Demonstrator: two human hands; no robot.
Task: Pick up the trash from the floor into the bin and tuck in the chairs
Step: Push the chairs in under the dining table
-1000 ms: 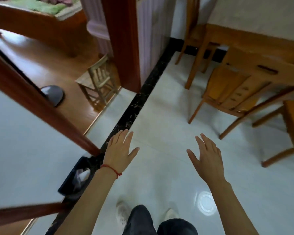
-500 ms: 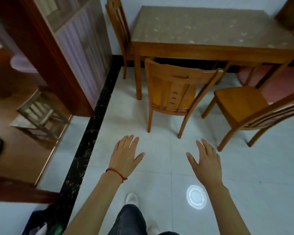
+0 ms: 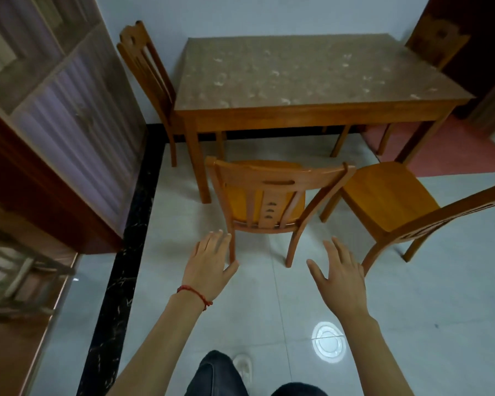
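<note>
A home dining room: wooden table (image 3: 312, 81) with 4 matching chairs (image 3: 269, 195) on tiled floor (image 3: 412, 310).

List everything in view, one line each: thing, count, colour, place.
table: one, brown wood with a patterned top, against the far wall.
near chair: one, orange-brown wood, pulled out in front of the table, back toward the camera.
right chair: one, orange-brown wood, pulled out, right of the near chair.
left chair: one, brown wood, at the table's left end.
far chair: one, brown wood, at the table's far right corner.
small chair: one, pale wood, blurred, at left edge.
floor: pale tiles with a black border strip.
left hand: open, red string at wrist.
right hand: open.
</note>
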